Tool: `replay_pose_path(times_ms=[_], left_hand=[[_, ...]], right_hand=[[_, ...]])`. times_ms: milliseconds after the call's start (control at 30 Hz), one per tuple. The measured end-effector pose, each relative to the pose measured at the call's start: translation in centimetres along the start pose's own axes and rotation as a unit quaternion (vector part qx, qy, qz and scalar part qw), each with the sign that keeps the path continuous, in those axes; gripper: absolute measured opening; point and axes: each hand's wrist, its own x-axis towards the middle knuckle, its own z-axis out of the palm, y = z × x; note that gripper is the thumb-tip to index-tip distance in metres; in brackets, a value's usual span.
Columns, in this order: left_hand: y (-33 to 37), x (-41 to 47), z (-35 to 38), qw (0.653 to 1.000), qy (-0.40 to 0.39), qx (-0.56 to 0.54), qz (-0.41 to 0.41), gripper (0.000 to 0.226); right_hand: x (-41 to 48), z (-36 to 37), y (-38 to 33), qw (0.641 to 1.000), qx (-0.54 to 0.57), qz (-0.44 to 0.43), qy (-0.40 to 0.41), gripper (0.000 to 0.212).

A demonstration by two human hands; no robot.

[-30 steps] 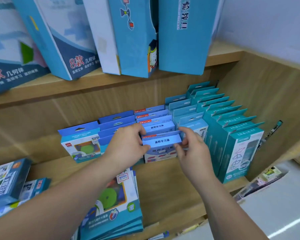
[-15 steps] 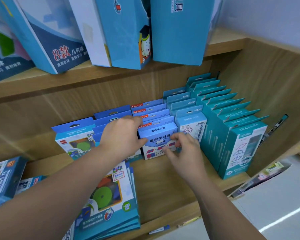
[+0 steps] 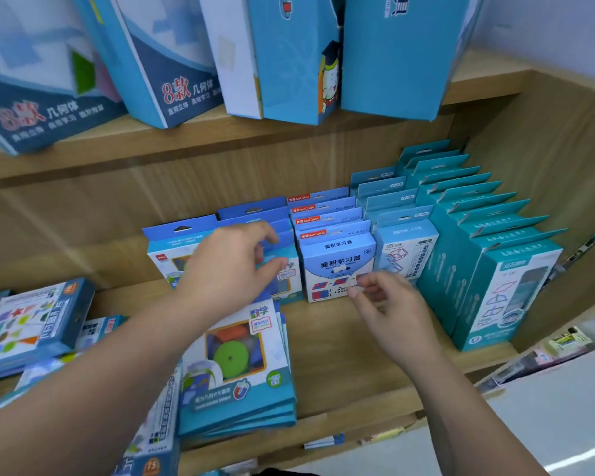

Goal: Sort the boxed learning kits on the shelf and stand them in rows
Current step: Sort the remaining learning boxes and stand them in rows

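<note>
Lower shelf [image 3: 351, 365]: boxed kits are stood upright in rows running front to back. The white-and-blue kit [image 3: 337, 269] is seen upright at the head of a middle row, on the shelf board, with its row-mates [image 3: 323, 214] packed close behind it. A pale blue row [image 3: 406, 249] is set just beside it on the right, and a teal row [image 3: 495, 269] beyond that. Darker blue boxes [image 3: 172, 249] are stood on its left.

Left hand [image 3: 234, 266]: held in front of the darker blue boxes, fingers loosely bent and spread, nothing grasped. Contact with them cannot be told.

Right hand [image 3: 389, 314]: released, fingers loosely curled, tips at the lower right corner of the white-and-blue kit; touch is blurred and cannot be confirmed.

A flat stack of kits [image 3: 241, 372] is laid at the shelf front, partly under the left forearm. More flat boxes [image 3: 31, 324] are piled far left. Large boxes [image 3: 186, 63] are leaned on the upper shelf.
</note>
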Motion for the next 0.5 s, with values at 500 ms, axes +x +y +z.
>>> replay_pose_path(times_ms=[500], left_hand=[[-5.3, -11.7, -2.5, 0.955, -0.047, -0.151, -0.251, 0.020]], right_hand=[[-3.4, 4.6, -8.4, 0.980, 0.098, -0.011, -0.174, 0.045]])
